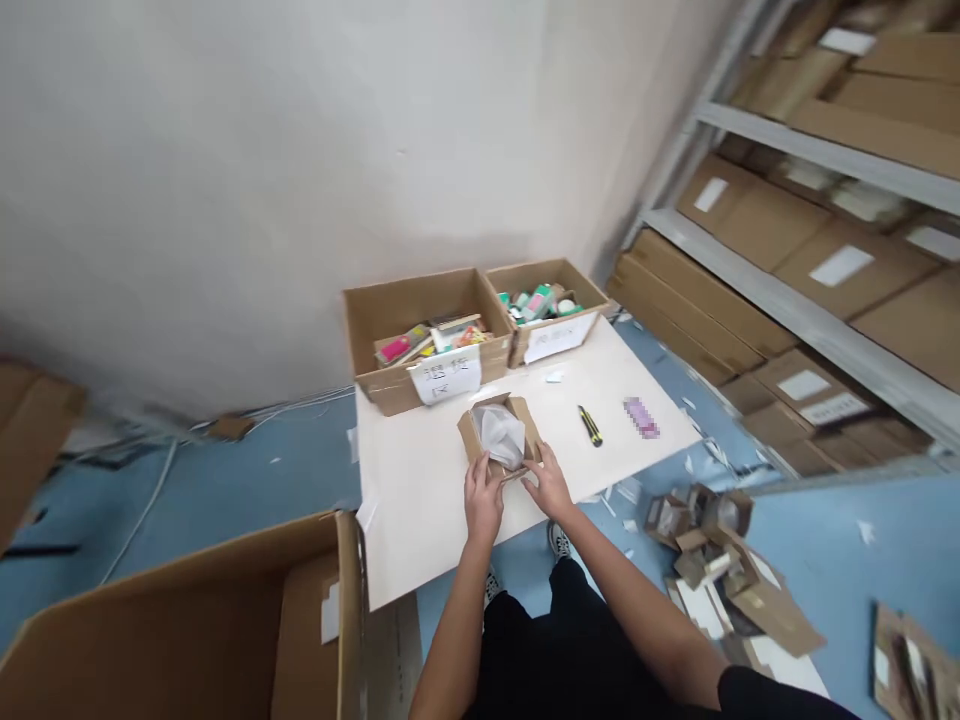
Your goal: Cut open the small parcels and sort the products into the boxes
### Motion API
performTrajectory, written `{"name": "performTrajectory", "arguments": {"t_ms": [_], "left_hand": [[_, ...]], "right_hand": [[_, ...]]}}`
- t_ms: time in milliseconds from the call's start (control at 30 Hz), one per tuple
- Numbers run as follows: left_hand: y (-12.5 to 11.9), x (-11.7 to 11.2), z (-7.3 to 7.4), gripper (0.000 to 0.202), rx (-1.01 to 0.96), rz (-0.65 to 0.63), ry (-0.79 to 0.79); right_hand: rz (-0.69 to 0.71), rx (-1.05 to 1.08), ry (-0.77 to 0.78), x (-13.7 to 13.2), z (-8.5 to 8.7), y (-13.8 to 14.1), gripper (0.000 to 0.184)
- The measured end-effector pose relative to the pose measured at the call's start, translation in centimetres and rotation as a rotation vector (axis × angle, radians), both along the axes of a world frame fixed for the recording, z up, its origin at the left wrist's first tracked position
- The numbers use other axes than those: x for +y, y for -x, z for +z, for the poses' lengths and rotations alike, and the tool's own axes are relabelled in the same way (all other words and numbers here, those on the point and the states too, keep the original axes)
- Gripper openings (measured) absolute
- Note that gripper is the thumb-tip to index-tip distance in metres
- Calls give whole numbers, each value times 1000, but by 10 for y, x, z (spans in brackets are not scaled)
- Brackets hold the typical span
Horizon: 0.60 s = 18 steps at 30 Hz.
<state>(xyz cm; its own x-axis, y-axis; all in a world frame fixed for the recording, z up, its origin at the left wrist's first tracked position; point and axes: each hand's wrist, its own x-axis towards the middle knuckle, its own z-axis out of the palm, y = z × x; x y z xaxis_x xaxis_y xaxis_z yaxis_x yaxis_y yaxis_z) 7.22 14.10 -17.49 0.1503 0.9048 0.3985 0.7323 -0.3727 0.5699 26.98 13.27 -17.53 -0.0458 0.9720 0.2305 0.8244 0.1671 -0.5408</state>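
Observation:
A small open cardboard box [472, 437] sits at the front middle of the white table [409, 500]. White translucent wrapping [501, 436] fills its inside, and whatever lies beneath is hidden. My left hand [484, 497] grips the near left corner of the box. At the near right corner my right hand [549, 484] has its fingers closed on the edge and flap. To the right lie a yellow and black box cutter [590, 425] and a pixelated pink item [641, 418].
Two larger cardboard boxes, a left one [382, 390] and a right one [521, 345], hold small packages at the table's back. A big open carton [349, 600] stands front left. Torn cardboard [772, 600] litters the floor at right, below shelves [787, 300] of cartons.

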Motion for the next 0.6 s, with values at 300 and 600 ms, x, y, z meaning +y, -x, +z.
{"name": "performTrajectory", "arguments": {"t_ms": [300,600], "left_hand": [[-129,28,87,25,117,-306,13],[-359,-22,76,29,319,-667,62]], "right_hand": [[-385,49,-285,-31,65,-124,17],[-693,-9,8,-141,41,-318,27]]}}
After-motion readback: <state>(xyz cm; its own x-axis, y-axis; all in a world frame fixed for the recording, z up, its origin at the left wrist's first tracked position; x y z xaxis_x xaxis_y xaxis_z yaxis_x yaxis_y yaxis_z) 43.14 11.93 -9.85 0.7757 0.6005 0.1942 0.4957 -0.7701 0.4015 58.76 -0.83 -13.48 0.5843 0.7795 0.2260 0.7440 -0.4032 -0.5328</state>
